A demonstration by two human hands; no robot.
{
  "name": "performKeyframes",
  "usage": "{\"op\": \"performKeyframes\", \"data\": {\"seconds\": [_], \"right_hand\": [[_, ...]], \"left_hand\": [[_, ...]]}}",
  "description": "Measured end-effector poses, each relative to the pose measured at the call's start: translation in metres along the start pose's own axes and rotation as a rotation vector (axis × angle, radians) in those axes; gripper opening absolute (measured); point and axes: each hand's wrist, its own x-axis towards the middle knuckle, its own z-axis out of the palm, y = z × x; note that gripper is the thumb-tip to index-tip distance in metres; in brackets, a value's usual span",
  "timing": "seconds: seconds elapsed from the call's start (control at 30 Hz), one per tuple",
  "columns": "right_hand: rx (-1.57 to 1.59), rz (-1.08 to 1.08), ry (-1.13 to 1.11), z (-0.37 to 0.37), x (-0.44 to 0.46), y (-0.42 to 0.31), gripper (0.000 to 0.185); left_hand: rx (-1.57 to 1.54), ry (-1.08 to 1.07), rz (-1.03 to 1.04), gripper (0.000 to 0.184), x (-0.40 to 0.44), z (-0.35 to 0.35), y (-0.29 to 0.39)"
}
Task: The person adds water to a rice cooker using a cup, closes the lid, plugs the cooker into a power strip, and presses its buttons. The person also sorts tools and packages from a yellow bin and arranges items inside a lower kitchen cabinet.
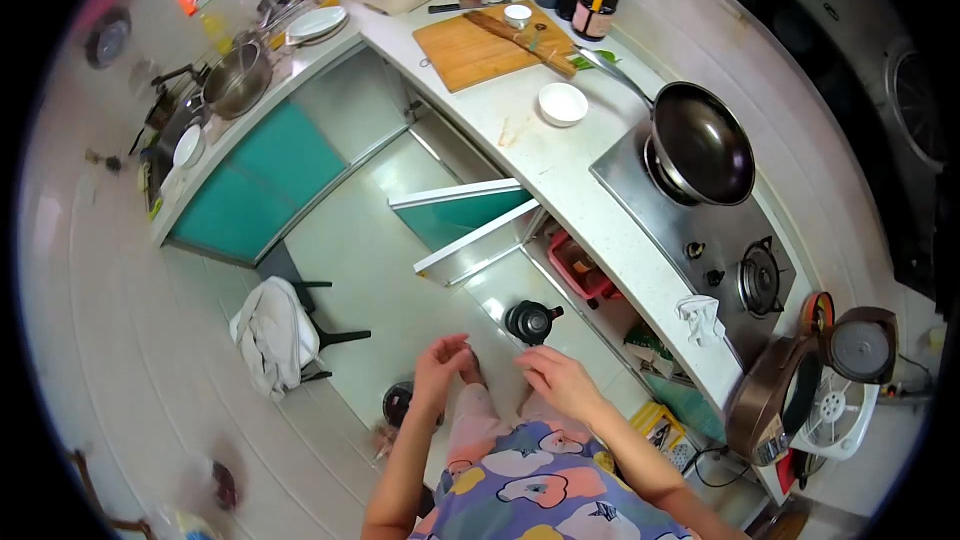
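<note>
My left hand (440, 364) is raised over my lap, its fingers curled in and pressed together; what they hold, if anything, cannot be made out. To its right, my right hand (560, 378) hangs in the air with bent fingers, and no object shows in it. The two hands are apart. A black lidded pot (528, 322) stands on the floor just beyond my right hand. Beside my left forearm, a dark round object (398, 403) is on the floor, partly hidden.
Two cabinet doors (475, 240) stand open over the floor. A wok (703, 143) rests on the stove (640, 175). The counter bears a cutting board (460, 55) and a white bowl (563, 104). At left is a chair with white cloth (275, 335).
</note>
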Motion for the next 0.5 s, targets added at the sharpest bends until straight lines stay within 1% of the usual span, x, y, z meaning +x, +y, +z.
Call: {"op": "performKeyframes", "data": {"seconds": [0.07, 0.17, 0.27, 0.37, 0.5], "right_hand": [[-0.016, -0.019, 0.018, -0.008, 0.021, -0.008, 0.022], [0.001, 0.018, 0.097, -0.023, 0.039, -0.002, 0.023], [0.147, 0.191, 0.152, -0.038, 0.047, 0.007, 0.021], [0.145, 0.231, 0.208, -0.047, 0.055, 0.017, 0.02], [0.188, 0.286, 0.277, -0.053, 0.087, 0.025, 0.019]], "left_hand": [[0.019, -0.018, 0.028, 0.028, 0.024, -0.005, 0.015], [0.043, -0.077, 0.094, 0.028, 0.058, 0.006, 0.037], [0.019, -0.122, 0.126, 0.028, 0.081, 0.03, 0.051], [0.021, -0.207, 0.117, 0.028, 0.1, 0.053, 0.061], [0.042, -0.314, 0.069, 0.027, 0.15, 0.066, 0.082]]}}
